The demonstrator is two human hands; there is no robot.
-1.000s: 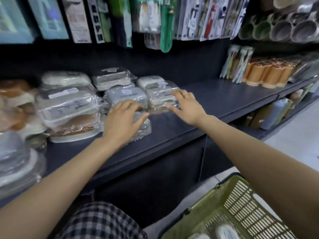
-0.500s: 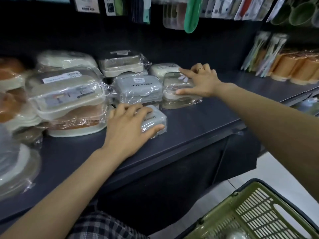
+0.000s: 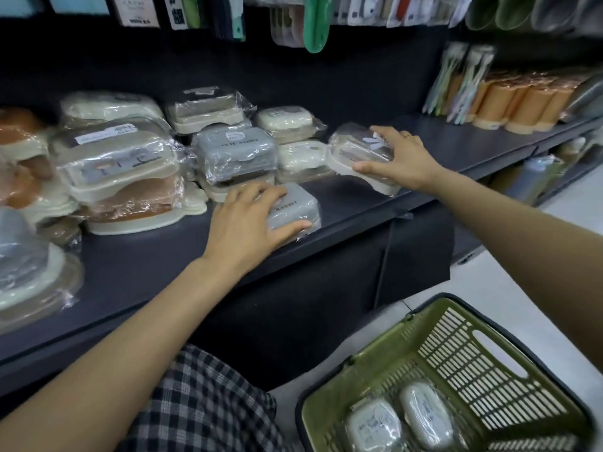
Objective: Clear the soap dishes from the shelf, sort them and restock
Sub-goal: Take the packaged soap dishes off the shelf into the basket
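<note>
Right hand (image 3: pixel 399 158) now lifting clear-lidded soap dish (image 3: pixel 362 154) off shelf (image 3: pixel 456 148) (tilted), left hand (image 3: pixel 251 223) grip holding grey soap box (image 3: pixel 298 208)

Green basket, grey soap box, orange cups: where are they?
Green basket (image 3: pixel 470 363): head view, on its slatted side wall.
Grey soap box (image 3: pixel 295 207): head view, on its lid.
Orange cups (image 3: pixel 525 104): head view, on one cup's side.

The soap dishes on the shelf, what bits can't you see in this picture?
Head view only:
- Grey soap dish: mostly covered by the left hand.
- Clear-lidded soap dish: near end hidden under the right hand; label too small to read.
- Leftmost dishes: blurred, cut by the frame edge.
- Green basket: bottom cut off.
</note>
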